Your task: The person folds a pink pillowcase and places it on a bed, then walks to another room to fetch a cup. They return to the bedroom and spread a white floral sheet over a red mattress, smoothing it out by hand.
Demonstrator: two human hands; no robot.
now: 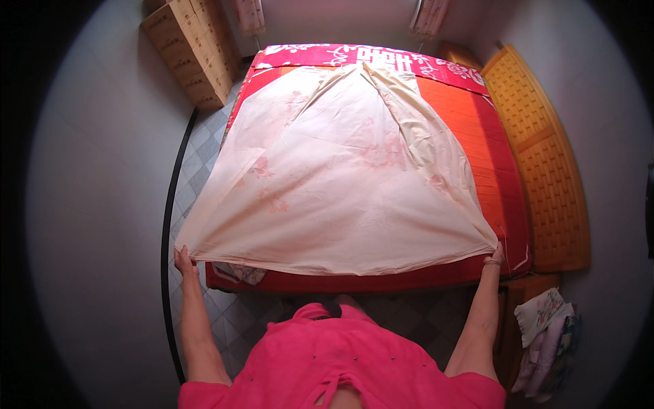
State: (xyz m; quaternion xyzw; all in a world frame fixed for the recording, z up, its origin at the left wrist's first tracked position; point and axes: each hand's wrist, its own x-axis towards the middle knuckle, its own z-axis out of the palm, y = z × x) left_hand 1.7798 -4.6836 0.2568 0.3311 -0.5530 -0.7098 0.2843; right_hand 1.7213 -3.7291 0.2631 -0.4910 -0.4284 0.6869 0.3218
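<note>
A large cream sheet [327, 198] with faint pink flowers is stretched wide over the bed. My left hand [184, 262] is closed on its near left corner, and my right hand [495, 255] grips the near right corner. Between them the near edge hangs in a slight sag at the bed's front. Folds run up the sheet to a bunched peak at the far middle, and its right side is rumpled. Beneath it shows a red and orange bed cover [453, 129], with a white-patterned red band [313, 56] along the far end. Both arms are spread wide.
A yellow woven-look headboard [545, 146] stands along the bed's right side. Stacked cardboard boxes [187, 54] rise at the far left by the wall. Folded cloths [545, 334] lie on a wooden cabinet [521, 293] at the near right. Grey floor tiles [197, 160] border the bed's left.
</note>
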